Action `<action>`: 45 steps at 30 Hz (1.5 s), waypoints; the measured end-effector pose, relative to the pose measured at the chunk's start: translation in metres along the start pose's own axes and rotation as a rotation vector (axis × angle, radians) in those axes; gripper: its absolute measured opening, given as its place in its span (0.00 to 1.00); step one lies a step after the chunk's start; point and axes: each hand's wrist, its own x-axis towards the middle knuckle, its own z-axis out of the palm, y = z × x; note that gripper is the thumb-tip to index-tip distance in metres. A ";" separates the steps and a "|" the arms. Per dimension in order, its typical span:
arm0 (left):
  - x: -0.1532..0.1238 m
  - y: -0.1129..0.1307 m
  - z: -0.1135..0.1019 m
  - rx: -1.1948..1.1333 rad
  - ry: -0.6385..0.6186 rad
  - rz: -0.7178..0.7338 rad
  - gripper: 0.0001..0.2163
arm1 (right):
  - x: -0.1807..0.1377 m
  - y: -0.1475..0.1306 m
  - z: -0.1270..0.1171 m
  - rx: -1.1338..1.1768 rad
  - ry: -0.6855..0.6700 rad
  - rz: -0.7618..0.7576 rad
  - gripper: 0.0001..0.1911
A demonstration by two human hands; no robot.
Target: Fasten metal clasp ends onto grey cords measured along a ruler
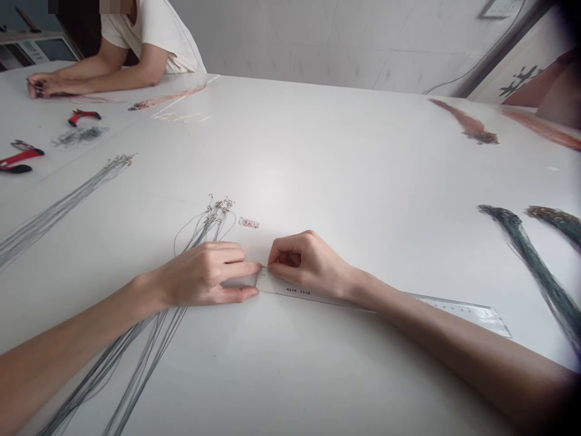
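Note:
A clear plastic ruler (454, 306) lies flat on the white table (345, 175), running from the middle toward the right. My left hand (206, 274) rests on its left end, fingers pinched together at the tip. My right hand (306, 261) is curled into a pinch right beside it, fingertips almost touching the left hand's. Whatever they pinch is too thin to make out. Under my left wrist runs a bundle of thin grey wires (154, 339) whose hooked metal ends (220, 206) fan out just beyond my left hand.
A small pink label (249, 223) lies past my hands. Another wire bundle (59, 209) and red-handled pliers (18, 158) (84, 115) are at the left. Dark feathery bundles (540, 272) lie at the right, reddish ones (469, 126) farther back. Another person's hands (45, 85) rest at the far left.

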 end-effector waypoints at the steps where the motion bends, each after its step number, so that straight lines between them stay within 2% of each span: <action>1: 0.000 0.000 0.000 -0.001 0.001 0.004 0.10 | 0.000 0.000 0.000 -0.001 -0.001 0.001 0.06; 12: 0.000 -0.001 0.002 0.008 0.012 0.029 0.09 | 0.000 0.000 0.000 0.002 -0.003 -0.003 0.06; 27: 0.002 0.003 -0.001 0.113 0.019 0.118 0.07 | 0.000 -0.001 -0.001 0.019 -0.012 -0.004 0.06; 34: 0.004 0.007 -0.001 0.231 0.045 0.172 0.07 | 0.000 -0.002 0.000 0.011 -0.005 -0.006 0.06; 45: 0.006 0.010 0.000 0.298 0.064 0.197 0.06 | 0.000 -0.001 -0.001 0.005 0.002 -0.011 0.06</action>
